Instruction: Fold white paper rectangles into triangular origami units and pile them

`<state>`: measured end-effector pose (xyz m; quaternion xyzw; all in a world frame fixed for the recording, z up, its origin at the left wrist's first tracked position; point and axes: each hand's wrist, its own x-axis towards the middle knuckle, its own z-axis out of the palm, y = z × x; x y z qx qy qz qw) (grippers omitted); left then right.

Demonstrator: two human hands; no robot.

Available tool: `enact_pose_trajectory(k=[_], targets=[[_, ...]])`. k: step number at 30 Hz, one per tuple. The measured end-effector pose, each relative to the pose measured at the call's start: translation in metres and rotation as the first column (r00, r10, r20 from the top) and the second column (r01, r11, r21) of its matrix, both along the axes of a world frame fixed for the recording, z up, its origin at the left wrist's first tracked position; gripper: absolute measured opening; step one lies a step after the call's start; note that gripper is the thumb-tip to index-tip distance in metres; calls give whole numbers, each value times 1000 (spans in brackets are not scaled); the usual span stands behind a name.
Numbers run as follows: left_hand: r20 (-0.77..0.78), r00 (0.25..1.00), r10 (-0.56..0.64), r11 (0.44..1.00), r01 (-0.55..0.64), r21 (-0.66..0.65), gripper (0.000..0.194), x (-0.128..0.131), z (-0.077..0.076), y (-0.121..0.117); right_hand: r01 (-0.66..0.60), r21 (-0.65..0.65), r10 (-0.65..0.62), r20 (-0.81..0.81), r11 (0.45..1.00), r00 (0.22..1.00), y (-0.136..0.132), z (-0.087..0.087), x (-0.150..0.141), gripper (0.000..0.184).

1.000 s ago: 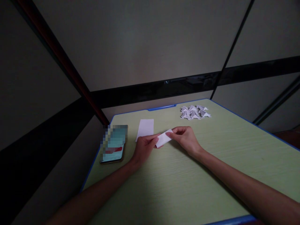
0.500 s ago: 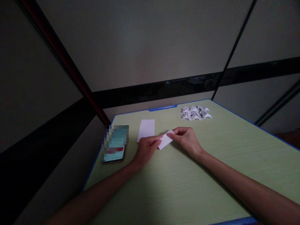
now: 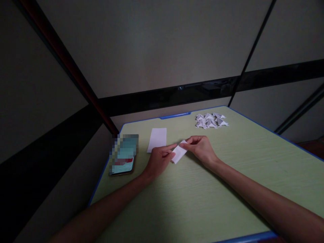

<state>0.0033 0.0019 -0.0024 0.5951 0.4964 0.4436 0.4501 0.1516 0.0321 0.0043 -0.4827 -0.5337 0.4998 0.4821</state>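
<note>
A small folded piece of white paper (image 3: 179,154) is held tilted between my two hands, low over the table. My left hand (image 3: 158,162) pinches its lower left edge, thumb on top and forefinger stretched along the far side. At the upper right corner, my right hand (image 3: 202,150) grips the paper between thumb and curled fingers. The fingertips beneath the paper are hidden. Just beyond my left hand, a flat stack or sheet of white paper (image 3: 157,139) lies on the table.
A phone (image 3: 124,155) with a lit, partly blurred screen lies at the left edge of the pale green table (image 3: 202,202). Several folded paper figures (image 3: 211,121) sit in two rows at the far right. A panelled wall (image 3: 164,50) stands behind the table.
The folded paper has turned slightly, its lower end shifting a little right and toward me. My left forefinger has straightened along its far edge. My right hand keeps its pinch.
</note>
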Motion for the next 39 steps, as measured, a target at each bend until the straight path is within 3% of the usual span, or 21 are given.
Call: enact_pose_trajectory(k=[4,10,22,29,39], targets=[[47,996,-81,993,85,-85,27,0,2,1,-56,74,49,96,996,994,-4,3,-2,21],[-29,989,-142,985,138,-104,21,-2,7,1,-130,123,116,120,984,986,-8,5,-5,19],[-78,989,-122,992,119,-42,18,-1,5,2,-162,74,172,-157,984,972,-7,0,-7,28],[-52,991,-122,992,121,-39,19,-2,2,2,-215,72,220,-61,974,974,-7,1,-6,26],[-43,990,-137,990,135,-39,19,-2,-3,3,-300,-77,266,-295,951,918,-6,0,-4,25]])
